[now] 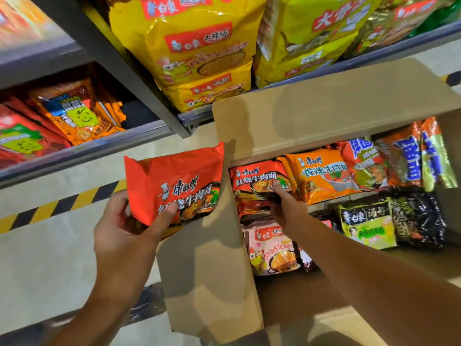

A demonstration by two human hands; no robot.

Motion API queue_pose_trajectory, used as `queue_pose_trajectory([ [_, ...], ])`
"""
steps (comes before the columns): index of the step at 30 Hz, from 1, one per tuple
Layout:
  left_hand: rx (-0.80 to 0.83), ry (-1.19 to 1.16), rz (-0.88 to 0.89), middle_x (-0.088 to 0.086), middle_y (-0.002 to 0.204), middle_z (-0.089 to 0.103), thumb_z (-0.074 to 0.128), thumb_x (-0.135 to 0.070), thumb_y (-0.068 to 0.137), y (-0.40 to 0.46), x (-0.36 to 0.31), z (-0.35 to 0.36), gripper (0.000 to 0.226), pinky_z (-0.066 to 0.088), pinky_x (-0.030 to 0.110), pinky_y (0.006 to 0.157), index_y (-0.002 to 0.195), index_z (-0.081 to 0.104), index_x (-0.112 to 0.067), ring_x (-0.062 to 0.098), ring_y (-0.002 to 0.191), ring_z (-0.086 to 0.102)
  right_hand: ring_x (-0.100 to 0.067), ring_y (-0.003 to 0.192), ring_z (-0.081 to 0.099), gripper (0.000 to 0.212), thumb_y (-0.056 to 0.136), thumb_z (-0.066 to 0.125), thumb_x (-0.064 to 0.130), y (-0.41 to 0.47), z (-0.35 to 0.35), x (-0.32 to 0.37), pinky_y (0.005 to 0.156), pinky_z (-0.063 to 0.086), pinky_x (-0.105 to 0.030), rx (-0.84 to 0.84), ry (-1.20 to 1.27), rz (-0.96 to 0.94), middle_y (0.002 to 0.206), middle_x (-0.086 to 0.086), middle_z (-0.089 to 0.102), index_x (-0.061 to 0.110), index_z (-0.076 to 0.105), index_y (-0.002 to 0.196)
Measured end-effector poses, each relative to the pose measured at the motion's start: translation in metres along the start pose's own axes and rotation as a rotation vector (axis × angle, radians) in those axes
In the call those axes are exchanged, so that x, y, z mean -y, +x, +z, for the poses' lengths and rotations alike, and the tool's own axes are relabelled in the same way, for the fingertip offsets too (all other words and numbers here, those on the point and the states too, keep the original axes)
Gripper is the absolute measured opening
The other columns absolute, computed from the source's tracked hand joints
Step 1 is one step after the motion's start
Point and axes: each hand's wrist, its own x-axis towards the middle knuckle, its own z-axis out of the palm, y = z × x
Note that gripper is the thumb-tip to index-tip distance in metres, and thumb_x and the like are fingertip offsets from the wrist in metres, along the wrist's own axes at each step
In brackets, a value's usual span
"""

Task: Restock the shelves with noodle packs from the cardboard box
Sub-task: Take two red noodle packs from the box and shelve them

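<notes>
While the left hand [124, 221] grips one red noodle pack [174, 181] beside the cardboard box [207, 270], right hand [284, 203] fingers pinch another pack [257, 178] inside; slick wrappers could slip before reaching the shelf [82, 151].

Red noodle pack [174, 181] with black lettering; orange pack [321, 176] in the tan cardboard box [324, 106]; yellow-and-black striped floor tape [57, 206]; yellow bags [189, 46] shelved above.

Shop: shelves [139, 71] of noodle packs [199, 46]
</notes>
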Motion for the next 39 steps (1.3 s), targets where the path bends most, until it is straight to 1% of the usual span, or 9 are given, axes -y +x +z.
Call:
queue_pose_trajectory([
  [7, -0.007, 0.009, -0.022, -0.006, 0.097, 0.074, 0.081, -0.021, 0.074, -0.023, -0.027, -0.025, 0.039, 0.059, 0.020, 0.075, 0.109, 0.064, -0.019, 0.010, 0.089, 0.072, -0.014, 0.055, 0.057, 0.039, 0.090, 0.070, 0.034, -0.049, -0.016, 0.023, 0.049, 0.051, -0.026, 0.104, -0.218, -0.051, 0.072, -0.005, 0.057, 0.003, 0.058, 0.110],
  [10, -0.028, 0.015, -0.013, -0.010, 0.095, 0.074, 0.081, -0.020, 0.075, -0.037, -0.052, -0.039, 0.038, 0.057, 0.015, 0.072, 0.108, 0.063, -0.021, 0.007, 0.087, 0.071, -0.024, 0.084, 0.063, 0.037, 0.091, 0.069, 0.033, -0.085, -0.026, 0.035, 0.080, 0.060, -0.039, 0.019, -0.209, -0.153, 0.091, -0.008, 0.062, 0.010, 0.052, 0.115],
  [15, -0.053, 0.020, -0.004, -0.008, 0.088, 0.074, 0.080, -0.015, 0.078, -0.068, -0.112, -0.064, 0.028, 0.057, 0.017, 0.065, 0.099, 0.064, -0.025, 0.004, 0.078, 0.070, -0.028, 0.097, 0.069, 0.064, 0.080, 0.075, 0.050, -0.153, -0.063, 0.067, 0.099, 0.051, -0.049, 0.108, -0.223, -0.204, 0.111, -0.014, 0.069, 0.002, 0.055, 0.118],
  [20, -0.046, -0.005, -0.014, -0.002, 0.087, 0.072, 0.083, -0.018, 0.076, -0.108, -0.206, -0.096, 0.031, 0.053, 0.027, 0.061, 0.100, 0.063, -0.019, 0.011, 0.076, 0.069, -0.020, 0.090, 0.075, 0.071, 0.083, 0.070, 0.051, -0.284, -0.114, 0.113, 0.079, 0.057, -0.027, 0.196, -0.356, -0.294, 0.109, -0.013, 0.073, 0.000, 0.056, 0.130],
  [24, 0.000, -0.037, 0.033, 0.005, 0.090, 0.072, 0.080, -0.009, 0.078, -0.157, -0.312, -0.127, 0.035, 0.048, 0.016, 0.048, 0.110, 0.063, -0.008, 0.002, 0.063, 0.067, -0.028, 0.113, 0.066, 0.118, 0.057, 0.078, 0.076, -0.406, -0.153, 0.158, 0.109, 0.042, -0.047, 0.227, -0.416, -0.423, 0.133, -0.007, 0.062, 0.012, 0.036, 0.148],
  [30, 0.008, -0.013, 0.163, -0.011, 0.067, 0.069, 0.078, -0.008, 0.082, -0.257, -0.458, -0.185, 0.032, 0.045, 0.012, 0.045, 0.110, 0.063, -0.009, -0.005, 0.051, 0.058, -0.022, 0.092, 0.074, 0.043, 0.083, 0.072, 0.048, -0.583, -0.212, 0.223, 0.071, 0.053, -0.030, 0.396, -0.512, -0.664, 0.100, -0.002, 0.077, 0.014, 0.069, 0.110],
  [34, -0.033, -0.015, 0.258, -0.001, 0.086, 0.076, 0.079, -0.013, 0.080, -0.317, -0.538, -0.222, 0.034, 0.053, 0.017, 0.053, 0.110, 0.064, -0.012, 0.002, 0.066, 0.068, -0.037, 0.083, 0.068, 0.026, 0.089, 0.071, 0.031, -0.687, -0.247, 0.256, 0.064, 0.054, -0.020, 0.470, -0.490, -0.881, 0.082, -0.021, 0.070, 0.008, 0.063, 0.079],
  [37, -0.055, -0.090, 0.316, 0.002, 0.104, 0.076, 0.079, -0.017, 0.079, -0.359, -0.570, -0.248, 0.041, 0.058, 0.035, 0.083, 0.117, 0.064, -0.016, 0.020, 0.096, 0.072, -0.035, 0.092, 0.071, 0.015, 0.089, 0.070, 0.025, -0.742, -0.267, 0.271, 0.070, 0.060, -0.029, 0.591, -0.444, -0.975, 0.089, -0.012, 0.077, 0.011, 0.070, 0.088],
  [39, -0.095, -0.128, 0.349, 0.001, 0.106, 0.076, 0.080, -0.023, 0.078, -0.385, -0.584, -0.262, 0.042, 0.058, 0.035, 0.085, 0.116, 0.065, -0.021, 0.019, 0.099, 0.072, -0.030, 0.099, 0.072, 0.023, 0.088, 0.069, 0.028, -0.768, -0.278, 0.274, 0.076, 0.059, -0.035, 0.690, -0.422, -1.033, 0.098, -0.003, 0.078, 0.014, 0.072, 0.106],
])
